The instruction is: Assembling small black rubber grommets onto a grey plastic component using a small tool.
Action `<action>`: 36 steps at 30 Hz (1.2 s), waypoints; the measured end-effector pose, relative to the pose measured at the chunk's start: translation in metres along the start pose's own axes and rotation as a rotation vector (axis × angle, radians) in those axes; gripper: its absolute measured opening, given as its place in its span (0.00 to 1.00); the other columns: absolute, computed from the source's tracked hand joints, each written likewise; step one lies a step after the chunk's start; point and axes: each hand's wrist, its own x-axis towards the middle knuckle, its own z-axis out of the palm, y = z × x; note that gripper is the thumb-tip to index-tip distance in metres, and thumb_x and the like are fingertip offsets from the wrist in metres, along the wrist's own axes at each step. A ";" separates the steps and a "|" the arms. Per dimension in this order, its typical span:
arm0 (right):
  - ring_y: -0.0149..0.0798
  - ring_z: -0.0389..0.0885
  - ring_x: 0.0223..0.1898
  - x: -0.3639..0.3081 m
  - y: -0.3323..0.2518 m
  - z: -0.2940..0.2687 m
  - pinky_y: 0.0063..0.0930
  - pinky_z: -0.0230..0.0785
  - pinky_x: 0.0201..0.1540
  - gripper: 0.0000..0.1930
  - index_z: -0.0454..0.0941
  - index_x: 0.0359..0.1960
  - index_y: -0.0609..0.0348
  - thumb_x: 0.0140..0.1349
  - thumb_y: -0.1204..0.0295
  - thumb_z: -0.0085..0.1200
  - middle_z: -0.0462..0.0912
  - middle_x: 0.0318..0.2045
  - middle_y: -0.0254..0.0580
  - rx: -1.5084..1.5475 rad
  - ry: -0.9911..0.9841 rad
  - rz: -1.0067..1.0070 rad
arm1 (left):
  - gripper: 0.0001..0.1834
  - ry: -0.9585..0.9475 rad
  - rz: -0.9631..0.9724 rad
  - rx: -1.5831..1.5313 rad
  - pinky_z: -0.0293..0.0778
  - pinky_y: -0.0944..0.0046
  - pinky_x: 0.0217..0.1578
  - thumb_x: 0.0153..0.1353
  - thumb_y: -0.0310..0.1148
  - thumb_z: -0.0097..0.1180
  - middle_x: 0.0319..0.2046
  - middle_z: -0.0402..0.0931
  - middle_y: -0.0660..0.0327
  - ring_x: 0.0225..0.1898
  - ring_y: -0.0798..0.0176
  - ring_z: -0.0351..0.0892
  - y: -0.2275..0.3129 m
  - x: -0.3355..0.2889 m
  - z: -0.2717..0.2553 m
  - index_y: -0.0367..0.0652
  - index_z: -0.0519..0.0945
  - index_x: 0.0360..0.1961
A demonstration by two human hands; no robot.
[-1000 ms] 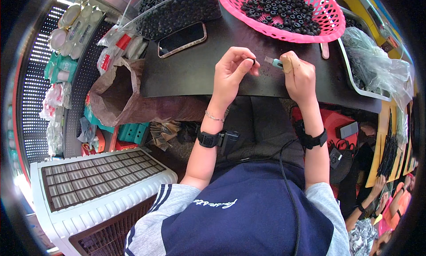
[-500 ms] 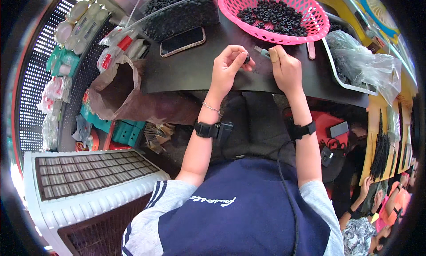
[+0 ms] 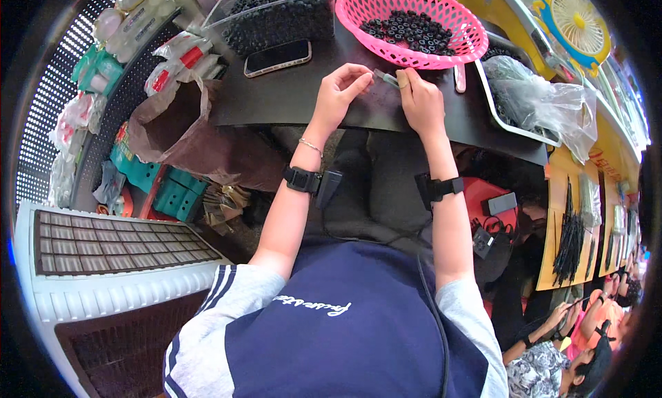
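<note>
My left hand (image 3: 339, 95) is closed in a pinch above the dark table, thumb and fingertips together; what they hold, if anything, is hidden. Just right of it, my right hand (image 3: 422, 101) grips a small slim tool (image 3: 391, 79) with a grey-green handle and a narrow pale tip. That tip points left, close to my left fingertips. A tan strip wraps a digit of the right hand. Beyond both hands stands a pink lattice basket (image 3: 343, 19), with many small black rings (image 3: 414, 33) lying in it.
A clear bin (image 3: 276, 36) of black pieces and a phone (image 3: 278, 57) lie at the far left of the table (image 3: 276, 98). On the right is a white tray (image 3: 507, 119) with plastic bags. An open brown bag (image 3: 165, 122) hangs left; other people (image 3: 558, 350) work lower right.
The whole view has shifted, moving the scene slightly left. The black ring seen earlier in my left fingers no longer shows. My right hand still grips the tool.
</note>
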 end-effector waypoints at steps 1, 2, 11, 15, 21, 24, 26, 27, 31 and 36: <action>0.57 0.80 0.26 0.000 -0.001 0.000 0.49 0.69 0.26 0.14 0.73 0.31 0.57 0.70 0.61 0.46 0.79 0.21 0.54 0.015 0.006 0.000 | 0.08 0.003 -0.005 -0.002 0.72 0.72 0.39 0.65 0.32 0.57 0.34 0.81 0.64 0.34 0.73 0.76 -0.001 0.000 -0.001 0.38 0.80 0.40; 0.57 0.80 0.26 -0.003 -0.002 0.000 0.49 0.69 0.26 0.14 0.73 0.31 0.57 0.70 0.61 0.46 0.79 0.21 0.54 0.012 0.004 0.006 | 0.08 0.008 -0.010 -0.004 0.72 0.71 0.39 0.66 0.32 0.57 0.34 0.81 0.64 0.34 0.73 0.76 -0.001 0.000 -0.002 0.38 0.80 0.40; 0.57 0.80 0.25 0.000 -0.011 -0.007 0.48 0.68 0.26 0.13 0.73 0.31 0.56 0.69 0.61 0.47 0.78 0.20 0.54 0.064 -0.051 0.042 | 0.10 0.013 -0.037 0.012 0.73 0.71 0.40 0.66 0.33 0.57 0.34 0.80 0.64 0.36 0.73 0.77 -0.002 -0.001 -0.006 0.37 0.80 0.42; 0.58 0.80 0.25 -0.001 -0.004 -0.007 0.49 0.68 0.26 0.13 0.73 0.31 0.56 0.69 0.61 0.47 0.79 0.20 0.55 0.056 -0.046 0.059 | 0.11 0.011 -0.064 0.054 0.73 0.71 0.41 0.66 0.34 0.57 0.34 0.80 0.64 0.36 0.73 0.77 0.002 0.001 0.001 0.37 0.80 0.43; 0.58 0.80 0.25 -0.001 -0.006 -0.004 0.48 0.69 0.27 0.13 0.75 0.33 0.57 0.69 0.62 0.47 0.79 0.21 0.55 0.016 -0.001 0.077 | 0.12 0.015 -0.059 0.062 0.73 0.70 0.40 0.66 0.36 0.57 0.34 0.80 0.65 0.37 0.73 0.77 0.000 -0.002 -0.001 0.37 0.80 0.43; 0.58 0.80 0.26 -0.001 0.000 -0.003 0.47 0.69 0.28 0.12 0.76 0.35 0.57 0.69 0.63 0.47 0.80 0.22 0.55 0.008 0.125 0.057 | 0.12 0.028 -0.068 0.058 0.73 0.70 0.40 0.66 0.36 0.57 0.34 0.80 0.65 0.36 0.73 0.77 0.001 -0.002 0.001 0.37 0.80 0.43; 0.55 0.80 0.25 -0.001 0.001 -0.003 0.43 0.70 0.28 0.10 0.76 0.35 0.59 0.68 0.65 0.48 0.81 0.23 0.52 0.074 0.134 0.083 | 0.12 0.032 -0.073 0.055 0.73 0.70 0.40 0.66 0.36 0.57 0.35 0.80 0.65 0.36 0.73 0.77 0.002 -0.001 0.001 0.37 0.80 0.42; 0.54 0.80 0.25 -0.001 -0.001 -0.004 0.42 0.70 0.28 0.10 0.76 0.35 0.60 0.67 0.66 0.49 0.81 0.23 0.51 0.128 0.141 0.071 | 0.12 0.030 -0.072 0.053 0.73 0.70 0.40 0.66 0.36 0.57 0.35 0.80 0.65 0.36 0.73 0.77 0.001 -0.001 -0.001 0.38 0.80 0.42; 0.55 0.81 0.28 -0.002 -0.002 -0.008 0.40 0.71 0.32 0.07 0.74 0.38 0.62 0.62 0.73 0.48 0.80 0.27 0.52 0.257 0.128 -0.017 | 0.12 0.034 -0.084 0.050 0.73 0.70 0.40 0.66 0.36 0.58 0.35 0.80 0.65 0.36 0.73 0.77 0.001 0.000 -0.004 0.38 0.80 0.43; 0.58 0.80 0.34 0.000 -0.004 -0.010 0.43 0.71 0.37 0.09 0.73 0.41 0.66 0.60 0.76 0.48 0.80 0.32 0.57 0.216 0.128 -0.017 | 0.12 0.049 -0.144 0.018 0.74 0.69 0.47 0.62 0.31 0.61 0.40 0.79 0.64 0.42 0.73 0.77 0.004 0.000 0.002 0.38 0.78 0.44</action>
